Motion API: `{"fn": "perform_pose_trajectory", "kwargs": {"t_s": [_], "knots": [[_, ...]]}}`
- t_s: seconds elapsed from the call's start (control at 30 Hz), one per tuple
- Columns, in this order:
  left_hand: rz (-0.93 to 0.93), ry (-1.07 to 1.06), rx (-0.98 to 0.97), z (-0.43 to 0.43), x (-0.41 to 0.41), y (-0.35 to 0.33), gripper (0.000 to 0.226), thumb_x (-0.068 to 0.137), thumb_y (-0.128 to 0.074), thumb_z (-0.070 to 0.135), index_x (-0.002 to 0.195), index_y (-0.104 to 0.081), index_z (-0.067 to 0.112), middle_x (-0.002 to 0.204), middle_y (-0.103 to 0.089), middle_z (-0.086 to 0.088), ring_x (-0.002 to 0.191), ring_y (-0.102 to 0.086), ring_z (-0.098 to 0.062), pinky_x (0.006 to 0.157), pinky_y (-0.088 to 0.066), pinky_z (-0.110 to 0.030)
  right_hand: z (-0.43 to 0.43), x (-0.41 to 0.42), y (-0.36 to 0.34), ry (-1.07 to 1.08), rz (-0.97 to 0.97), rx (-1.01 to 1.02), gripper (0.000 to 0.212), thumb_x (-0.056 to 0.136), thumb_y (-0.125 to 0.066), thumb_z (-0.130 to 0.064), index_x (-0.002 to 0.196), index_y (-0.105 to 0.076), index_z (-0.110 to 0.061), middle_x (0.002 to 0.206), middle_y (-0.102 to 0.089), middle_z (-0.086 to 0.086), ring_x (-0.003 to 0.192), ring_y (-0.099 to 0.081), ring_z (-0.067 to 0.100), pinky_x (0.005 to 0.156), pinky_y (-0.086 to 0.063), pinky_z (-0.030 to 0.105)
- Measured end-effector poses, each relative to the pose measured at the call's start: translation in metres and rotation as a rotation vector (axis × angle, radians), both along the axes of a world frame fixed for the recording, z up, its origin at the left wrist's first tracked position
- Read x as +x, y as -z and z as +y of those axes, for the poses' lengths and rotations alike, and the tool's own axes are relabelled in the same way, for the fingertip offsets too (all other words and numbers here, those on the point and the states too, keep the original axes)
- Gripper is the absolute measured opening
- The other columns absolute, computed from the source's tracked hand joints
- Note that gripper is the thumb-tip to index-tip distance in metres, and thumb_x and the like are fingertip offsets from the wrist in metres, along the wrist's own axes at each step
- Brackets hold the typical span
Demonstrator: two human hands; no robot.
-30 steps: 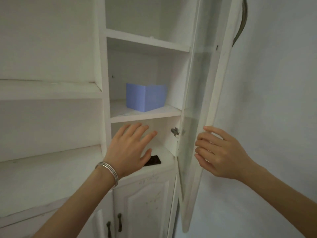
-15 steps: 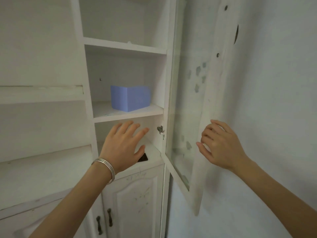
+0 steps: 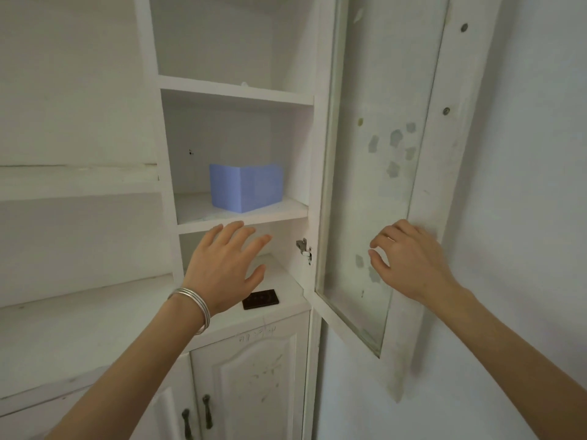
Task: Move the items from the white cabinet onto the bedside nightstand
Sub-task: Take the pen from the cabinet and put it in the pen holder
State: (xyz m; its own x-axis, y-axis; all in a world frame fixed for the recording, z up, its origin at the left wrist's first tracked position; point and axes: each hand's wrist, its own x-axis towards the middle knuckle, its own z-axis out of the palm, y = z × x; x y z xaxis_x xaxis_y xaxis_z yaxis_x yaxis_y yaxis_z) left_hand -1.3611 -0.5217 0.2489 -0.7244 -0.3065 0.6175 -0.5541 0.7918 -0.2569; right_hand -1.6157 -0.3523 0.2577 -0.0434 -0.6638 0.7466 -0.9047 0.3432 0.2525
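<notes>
Fingers of the left hand are spread and empty, just below the shelf holding the blue box; the right hand has its fingers loosely curled, pinching nothing, at the open glass door on the right. Nothing looks moved yet: the box and the dark card on the nearer ledge sit in the white cabinet, and the nightstand is out of view.

Left hand raised with straight, spread fingers, palm forward, silver bangles on its wrist, right hand lifted alongside, fingers loosely curled, holding nothing

Glass door swung wide; shelf front unobstructed.
</notes>
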Motion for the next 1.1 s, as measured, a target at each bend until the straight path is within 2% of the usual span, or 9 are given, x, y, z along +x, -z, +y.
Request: {"fn": "perform_pose_trajectory", "kwargs": {"t_s": [0.3, 0.57, 0.8, 0.97, 1.1], "knots": [[0.053, 0.001, -0.101, -0.081, 0.02, -0.037, 0.051, 0.081, -0.038, 0.041, 0.117, -0.063, 0.015, 0.11, -0.064, -0.013, 0.105, -0.058, -0.035, 0.089, -0.046, -0.046, -0.099, 0.031, -0.039, -0.182, 0.017, -0.089, 0.036, 0.08, -0.037, -0.03, 0.081, -0.069, -0.013, 0.079, -0.067, 0.0, 0.076, -0.062, 0.024, 0.058, -0.046, 0.03], [0.102, 0.033, -0.192, -0.157, 0.016, -0.083, 0.05, 0.081, -0.04, 0.04, 0.118, -0.062, 0.014, 0.113, -0.063, -0.013, 0.107, -0.057, -0.035, 0.091, -0.044, -0.046, -0.178, 0.045, -0.088, -0.221, 0.04, -0.123, 0.019, 0.079, -0.053, -0.02, 0.088, -0.069, -0.012, 0.083, -0.067, 0.002, 0.077, -0.061, 0.026, 0.057, -0.049, 0.033], [0.203, 0.072, -0.282, -0.196, -0.003, -0.13, 0.052, 0.081, -0.04, 0.038, 0.122, -0.059, 0.015, 0.123, -0.058, -0.015, 0.118, -0.05, -0.035, 0.097, -0.039, -0.048, -0.23, 0.045, -0.142, -0.269, 0.048, -0.21, 0.026, 0.082, -0.051, -0.021, 0.096, -0.067, -0.007, 0.092, -0.067, 0.009, 0.084, -0.062, 0.031, 0.068, -0.049, 0.037], [0.266, 0.075, -0.359, -0.214, -0.019, -0.171, 0.057, 0.078, -0.04, 0.037, 0.127, -0.057, 0.014, 0.131, -0.053, -0.017, 0.124, -0.045, -0.037, 0.102, -0.034, -0.052, -0.266, 0.04, -0.184, -0.331, 0.02, -0.255, 0.025, 0.086, -0.059, -0.014, 0.11, -0.062, -0.005, 0.107, -0.062, 0.012, 0.1, -0.057, 0.032, 0.078, -0.045, 0.039], [0.281, 0.023, -0.366, -0.229, -0.027, -0.186, 0.062, 0.076, -0.039, 0.038, 0.131, -0.052, 0.014, 0.137, -0.048, -0.017, 0.128, -0.04, -0.039, 0.104, -0.031, -0.056, -0.294, 0.031, -0.211, -0.324, -0.004, -0.219, 0.036, 0.091, -0.055, -0.021, 0.125, -0.054, -0.01, 0.123, -0.054, 0.008, 0.111, -0.05, 0.026, 0.083, -0.042, 0.038]]}}
